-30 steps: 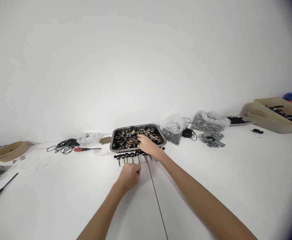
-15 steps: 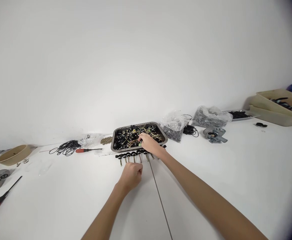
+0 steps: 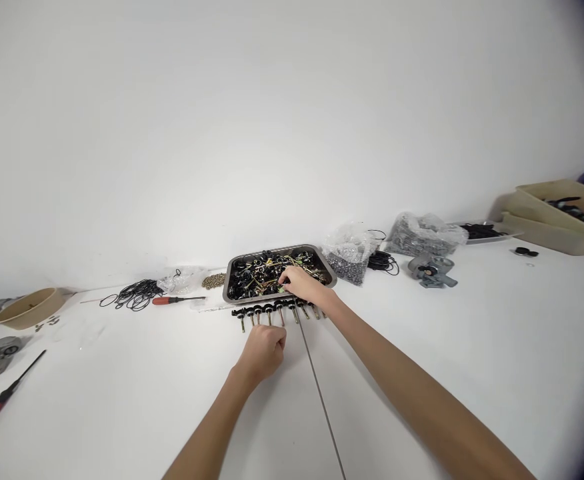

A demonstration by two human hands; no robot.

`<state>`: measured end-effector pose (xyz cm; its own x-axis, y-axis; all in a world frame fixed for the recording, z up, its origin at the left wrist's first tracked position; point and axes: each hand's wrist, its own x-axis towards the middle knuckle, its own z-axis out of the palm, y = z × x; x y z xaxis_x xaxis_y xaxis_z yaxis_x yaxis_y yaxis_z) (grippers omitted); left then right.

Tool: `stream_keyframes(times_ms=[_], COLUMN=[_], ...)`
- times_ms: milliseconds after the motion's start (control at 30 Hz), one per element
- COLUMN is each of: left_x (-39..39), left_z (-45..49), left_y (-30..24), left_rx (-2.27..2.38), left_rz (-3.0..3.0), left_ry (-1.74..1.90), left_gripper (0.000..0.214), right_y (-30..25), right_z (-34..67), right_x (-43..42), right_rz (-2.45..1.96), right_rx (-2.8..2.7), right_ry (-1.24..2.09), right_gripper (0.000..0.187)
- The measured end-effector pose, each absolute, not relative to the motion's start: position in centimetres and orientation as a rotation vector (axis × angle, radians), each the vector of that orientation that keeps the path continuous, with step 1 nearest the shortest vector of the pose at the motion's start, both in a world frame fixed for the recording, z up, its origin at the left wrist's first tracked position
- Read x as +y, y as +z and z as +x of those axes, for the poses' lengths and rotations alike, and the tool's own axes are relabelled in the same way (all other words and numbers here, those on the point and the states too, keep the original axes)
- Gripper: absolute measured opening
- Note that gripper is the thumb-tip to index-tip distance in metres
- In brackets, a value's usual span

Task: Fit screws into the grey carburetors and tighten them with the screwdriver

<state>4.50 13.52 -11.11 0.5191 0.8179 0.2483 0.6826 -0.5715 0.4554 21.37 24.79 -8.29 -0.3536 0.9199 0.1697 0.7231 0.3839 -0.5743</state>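
A metal tray (image 3: 228, 293) stands against the wall, heaped with small black parts and brassy rods. Over its front right side is my right hand (image 3: 299, 283), thumb and fingers pinched down among the parts. A bit of green shows by the fingertips; what they grip is too small to name. My left hand (image 3: 263, 348) rests curled into a fist on the white table, just in front of a row of black-headed parts with brassy stems (image 3: 269, 311). Anything inside the fist is hidden. The row lies side by side along the tray's front edge.
Left of the tray are a red-handled screwdriver (image 3: 165, 301), black cords (image 3: 137, 295) and a pile of brass bits (image 3: 214, 281). To the right sit bags of small parts (image 3: 349, 260), a grey metal casting (image 3: 432, 271) and beige bins (image 3: 552, 230). A seam (image 3: 322, 393) crosses the table.
My right hand has stayed over the tray with only a slight shift of its fingers. The left fist has not moved. The whole view has slid slightly.
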Motion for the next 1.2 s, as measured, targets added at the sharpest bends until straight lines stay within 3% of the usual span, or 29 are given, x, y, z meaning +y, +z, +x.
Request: stream_keyframes(times_ms=[133, 700, 1200], left_x=[13.5, 13.2, 13.4], left_z=[4.5, 4.8, 4.6], left_y=[-11.1, -10.9, -11.2], left_rx=[1.243, 1.264, 1.251], left_rz=[2.455, 2.43, 2.456], left_ry=[0.647, 0.565, 0.586], left_gripper=[0.023, 0.023, 0.021], right_y=[-8.5, -4.0, -5.4], right_z=[21.6, 25.0, 23.6], right_x=[25.0, 24.6, 24.4], right_rz=[-1.404, -1.337, -1.374], right_rx=[-2.149, -1.868, -2.117], right_ry=[0.571, 0.486, 0.373], right_gripper=[0.014, 0.02, 0.015])
